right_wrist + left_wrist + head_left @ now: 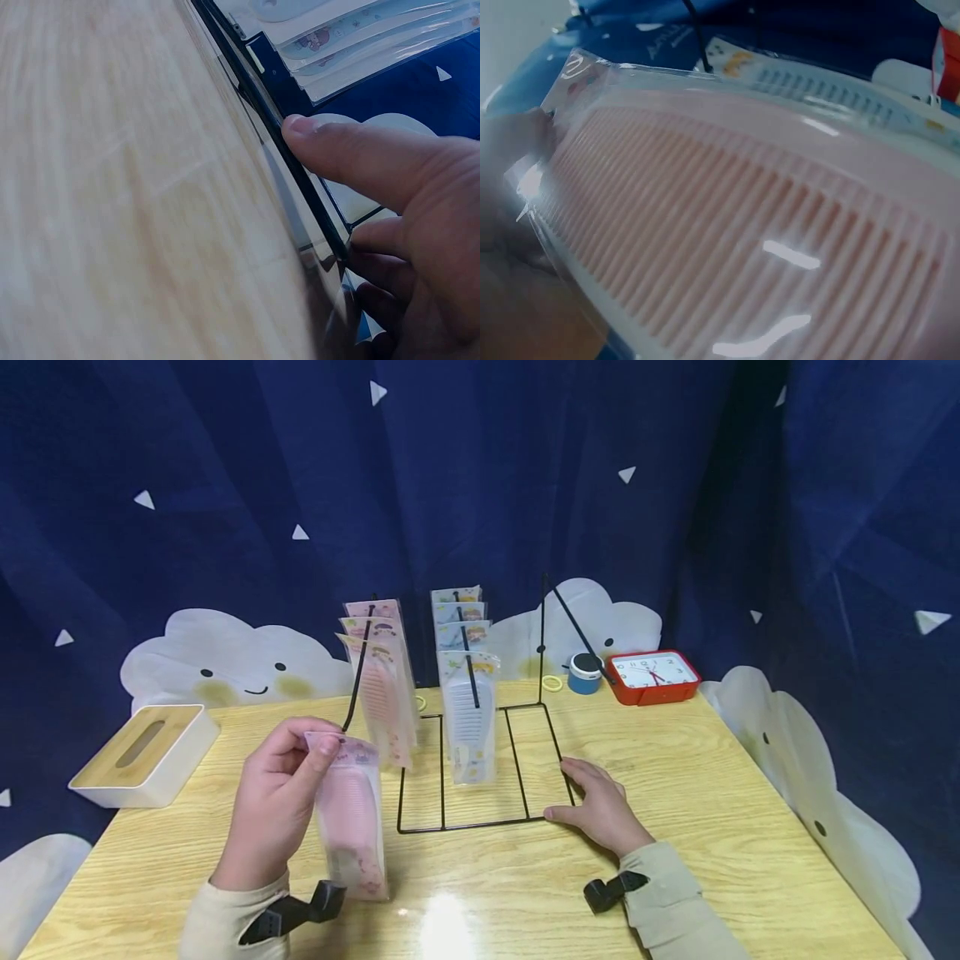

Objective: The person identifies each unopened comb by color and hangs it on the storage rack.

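Note:
My left hand [273,797] pinches the top edge of a clear packet holding a pink comb [352,814]. The packet's top is right at the tip of the left hook [356,685] of a black wire rack [480,824]. In the left wrist view, the ribbed pink comb [765,225] fills most of the picture. More pink comb packets [386,697] hang further back on that hook. With thumb and fingers spread, my right hand [600,802] touches the rack's front right corner; in the right wrist view the thumb [337,146] lies against the black wire.
Several blue comb packets [470,718] hang from the middle hook; the right hook [577,627] is bare. Behind the rack stand a blue round container [584,681] and a red clock [655,695], with a yellow ring [552,683] nearby. A white tissue box [176,764] sits left.

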`<state>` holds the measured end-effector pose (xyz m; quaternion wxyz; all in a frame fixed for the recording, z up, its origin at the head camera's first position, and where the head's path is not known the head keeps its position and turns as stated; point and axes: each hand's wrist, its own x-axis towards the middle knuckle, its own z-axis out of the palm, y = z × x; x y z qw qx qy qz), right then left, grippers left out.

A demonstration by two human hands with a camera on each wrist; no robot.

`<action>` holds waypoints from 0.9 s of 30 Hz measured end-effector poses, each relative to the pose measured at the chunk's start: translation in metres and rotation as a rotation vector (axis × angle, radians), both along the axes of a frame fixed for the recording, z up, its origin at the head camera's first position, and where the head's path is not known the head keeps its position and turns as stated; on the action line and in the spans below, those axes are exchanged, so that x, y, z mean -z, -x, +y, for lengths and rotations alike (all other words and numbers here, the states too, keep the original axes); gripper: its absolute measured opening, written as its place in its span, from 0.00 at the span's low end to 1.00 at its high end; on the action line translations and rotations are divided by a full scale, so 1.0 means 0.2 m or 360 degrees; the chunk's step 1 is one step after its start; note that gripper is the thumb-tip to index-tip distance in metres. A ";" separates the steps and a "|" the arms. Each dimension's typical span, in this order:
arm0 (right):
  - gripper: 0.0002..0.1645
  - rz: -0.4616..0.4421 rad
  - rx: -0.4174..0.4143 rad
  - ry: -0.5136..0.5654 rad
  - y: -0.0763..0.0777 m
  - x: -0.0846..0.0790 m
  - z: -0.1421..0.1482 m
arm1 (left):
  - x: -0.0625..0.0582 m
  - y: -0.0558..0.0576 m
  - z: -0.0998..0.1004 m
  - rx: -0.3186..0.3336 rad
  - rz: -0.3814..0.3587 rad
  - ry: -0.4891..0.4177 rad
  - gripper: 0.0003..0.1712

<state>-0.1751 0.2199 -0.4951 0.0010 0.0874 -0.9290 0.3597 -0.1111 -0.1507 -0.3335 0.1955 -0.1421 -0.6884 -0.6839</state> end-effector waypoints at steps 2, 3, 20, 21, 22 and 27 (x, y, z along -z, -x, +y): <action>0.53 0.0000 0.0000 -0.0001 0.00 0.00 0.00 | -0.02 0.00 0.01 0.0022 0.0024 -0.0065 0.07; 0.53 -0.0001 0.0001 -0.0001 0.00 0.00 0.00 | -0.03 0.00 0.02 0.0033 0.0033 -0.0086 0.07; 0.53 -0.0002 0.0004 -0.0007 0.00 0.00 0.01 | -0.01 0.11 0.05 0.0276 0.0099 -0.0351 0.11; 0.53 -0.0002 0.0004 -0.0009 0.00 0.00 0.01 | -0.01 0.11 0.05 0.0256 0.0084 -0.0348 0.11; 0.53 -0.0002 0.0005 -0.0010 0.00 0.01 0.01 | -0.01 0.12 0.06 0.0235 0.0071 -0.0339 0.11; 0.53 0.0005 0.0005 -0.0005 0.00 0.01 0.01 | -0.02 0.17 0.06 0.0147 0.0036 -0.0302 0.11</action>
